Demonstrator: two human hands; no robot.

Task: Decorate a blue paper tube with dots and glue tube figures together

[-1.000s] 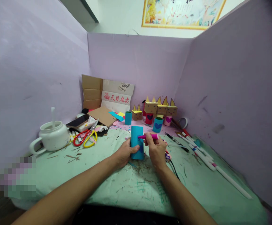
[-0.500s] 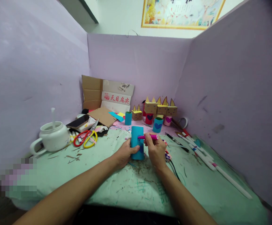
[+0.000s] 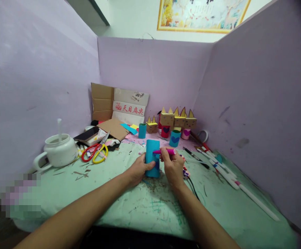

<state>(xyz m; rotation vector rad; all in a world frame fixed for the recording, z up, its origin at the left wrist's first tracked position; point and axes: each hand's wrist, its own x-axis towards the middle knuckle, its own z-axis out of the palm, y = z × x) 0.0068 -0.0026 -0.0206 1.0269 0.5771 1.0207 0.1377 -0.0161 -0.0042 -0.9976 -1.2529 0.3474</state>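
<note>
My left hand (image 3: 140,168) grips a blue paper tube (image 3: 152,147) upright from its left side, the thumb lying across its front. A dark mark shows on the tube's face, partly behind the thumb. Between the fingers of my right hand (image 3: 173,167) is a pink marker (image 3: 170,151), its tip pointing left at the front of the tube; whether it touches I cannot tell. Behind the tube stand a blue tube with a heart (image 3: 175,139), a plain blue tube (image 3: 142,131) and a small cardboard cat head (image 3: 152,126).
Red and yellow-handled scissors (image 3: 100,152), a phone (image 3: 87,134) and a white mug (image 3: 59,154) lie to the left. Several white-barrelled pens (image 3: 224,176) line the right side. At the back stand cat-headed figures (image 3: 167,121) and a cardboard sheet (image 3: 129,105). Purple walls enclose the table.
Hardly anything differs. The view has shifted very slightly; both hands keep their hold on the tube and the marker.
</note>
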